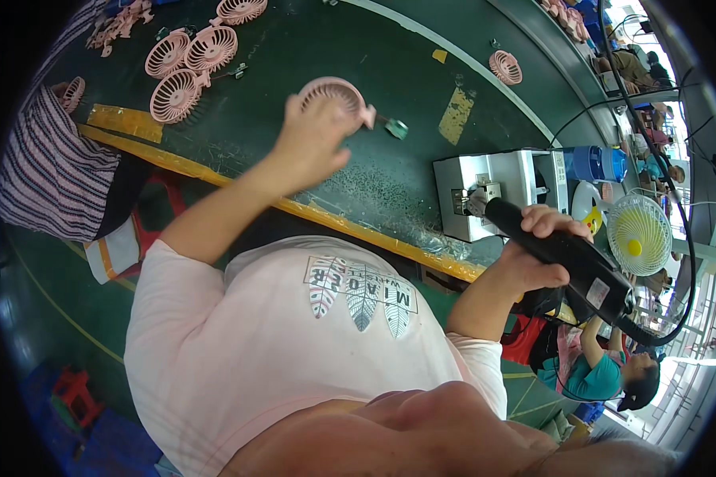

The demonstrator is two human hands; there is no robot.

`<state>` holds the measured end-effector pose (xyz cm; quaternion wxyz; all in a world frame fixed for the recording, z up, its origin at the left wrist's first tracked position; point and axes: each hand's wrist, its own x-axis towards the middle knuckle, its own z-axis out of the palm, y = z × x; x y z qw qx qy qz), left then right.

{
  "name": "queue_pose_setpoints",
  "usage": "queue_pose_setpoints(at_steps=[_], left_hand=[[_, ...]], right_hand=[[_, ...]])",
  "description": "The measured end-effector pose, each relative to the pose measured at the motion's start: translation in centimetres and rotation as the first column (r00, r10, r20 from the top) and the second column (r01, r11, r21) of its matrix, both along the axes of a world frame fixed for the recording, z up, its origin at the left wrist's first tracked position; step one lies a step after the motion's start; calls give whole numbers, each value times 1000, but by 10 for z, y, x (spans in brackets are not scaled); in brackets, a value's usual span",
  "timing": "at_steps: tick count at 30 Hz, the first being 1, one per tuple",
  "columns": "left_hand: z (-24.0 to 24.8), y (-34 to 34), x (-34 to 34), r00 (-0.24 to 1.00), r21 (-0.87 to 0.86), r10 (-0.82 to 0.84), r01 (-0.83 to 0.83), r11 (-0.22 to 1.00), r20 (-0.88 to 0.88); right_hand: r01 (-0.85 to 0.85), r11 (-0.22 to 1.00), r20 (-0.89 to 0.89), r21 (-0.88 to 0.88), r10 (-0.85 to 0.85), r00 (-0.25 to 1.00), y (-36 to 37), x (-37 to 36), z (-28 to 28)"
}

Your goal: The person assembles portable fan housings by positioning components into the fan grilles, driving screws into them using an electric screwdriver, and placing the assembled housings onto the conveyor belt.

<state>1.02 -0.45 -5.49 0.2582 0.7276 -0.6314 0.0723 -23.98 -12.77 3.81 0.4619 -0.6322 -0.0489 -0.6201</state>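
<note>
My left hand (314, 139) is over the green bench, its fingers closed on the rim of a pink round fan housing (347, 94), slightly smeared by motion. A small green circuit board (397, 128) hangs on a short wire from the housing's hinge end. My right hand (537, 246) is wrapped around a black electric screwdriver (585, 266), held slanting with its cable running off the rear end. The screwdriver's tip is at the front of a grey-white screw feeder box (509, 187); whether it touches a screw is too small to tell.
Several pink fan housings (177, 95) lie at the far left, and one more housing (505, 67) sits at the far right. Yellow tape (334, 220) edges the green bench (294, 48). A blue container (589, 163) and a desk fan (638, 236) stand beyond the feeder. Co-workers sit nearby.
</note>
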Motion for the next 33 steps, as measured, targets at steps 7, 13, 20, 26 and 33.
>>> queue_pose_setpoints(at_steps=[7, 13, 20, 26, 33], left_hand=[[-27, 3, -75, 884, -214, -442, 406, 888, -154], [-22, -4, -75, 885, -307, -440, 381, 872, -151], [-20, -5, -71, 868, -298, -445, 374, 878, -222], [-12, -4, -69, 867, -310, -451, 378, 873, -213], [-14, -4, -68, 844, -274, -476, 410, 870, -248]], right_hand=[[-60, 974, -192, 217, 103, 976, -1, 12, 6], [-106, 944, -120, 313, 151, 981, 25, 35, -28], [-122, 968, -255, 220, 178, 950, 32, 58, -35], [-113, 959, -317, 259, 195, 928, 36, 67, -34], [-175, 949, -353, 262, 263, 898, 32, 63, -33]])
